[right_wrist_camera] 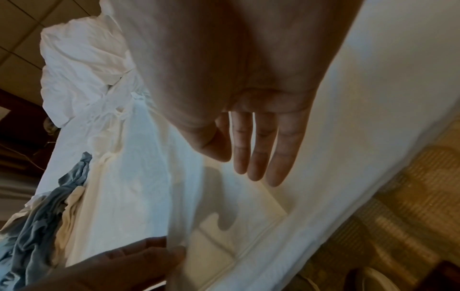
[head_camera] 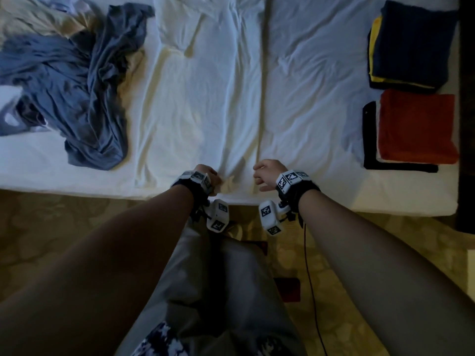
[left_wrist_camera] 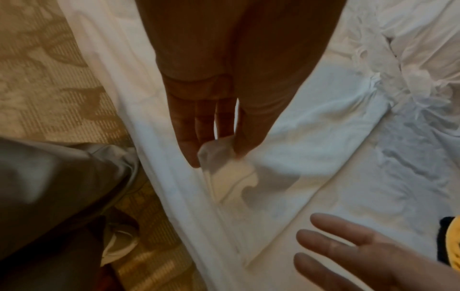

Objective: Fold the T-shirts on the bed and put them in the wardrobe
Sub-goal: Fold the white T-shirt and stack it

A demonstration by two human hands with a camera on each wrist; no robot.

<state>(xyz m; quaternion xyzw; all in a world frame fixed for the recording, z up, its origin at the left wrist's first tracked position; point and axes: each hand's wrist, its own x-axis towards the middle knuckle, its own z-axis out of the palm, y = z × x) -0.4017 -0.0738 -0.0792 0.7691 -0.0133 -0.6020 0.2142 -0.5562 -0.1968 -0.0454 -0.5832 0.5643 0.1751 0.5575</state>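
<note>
At the bed's (head_camera: 334, 204) near edge my left hand (head_camera: 209, 179) pinches the white T-shirt's (head_camera: 205, 104) hem, right hand (head_camera: 266, 176) loose, empty — I'd grip the opposite corner, pulling evenly.

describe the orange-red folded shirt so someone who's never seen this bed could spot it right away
Look along the right edge of the white bed, where two stacks of folded shirts lie. The orange-red shirt tops the nearer stack, on a black one. It is the only red piece; the far stack is navy and yellow.
</note>
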